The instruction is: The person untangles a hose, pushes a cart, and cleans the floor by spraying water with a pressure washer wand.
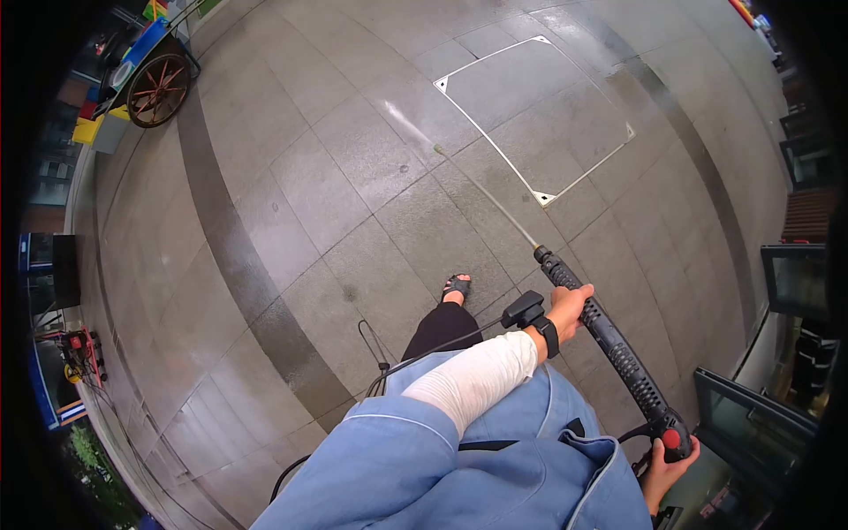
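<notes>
Observation from my remote station, all positions taken from the square metal-framed hatch cover (539,106) set in the wet grey stone paving (309,203).

1. The black ribbed pressure-washer lance (618,353) runs diagonally from the lower right of the view up towards the hatch cover. Its thin metal wand (490,199) crosses the near-left edge of the hatch frame, and the tip lies just left of that frame.
2. A white water spray (402,117) leaves the tip and strikes the paving left of the hatch cover.
3. The left hand (570,307), in a white sleeve with a black wristband (548,336), is wrapped firmly round the front of the ribbed barrel, below the hatch cover.
4. The right hand (664,468) is clasped round the rear grip, beside a red button (673,439), well below and right of the hatch cover. I cannot see its fingers on the far side.
5. One sandalled foot (456,287) stands below the hatch cover, left of the barrel.
6. A black hose (375,353) lies on the paving, further left of the foot.
7. A cart with a spoked wheel (157,88) stands far left of the hatch cover.
</notes>
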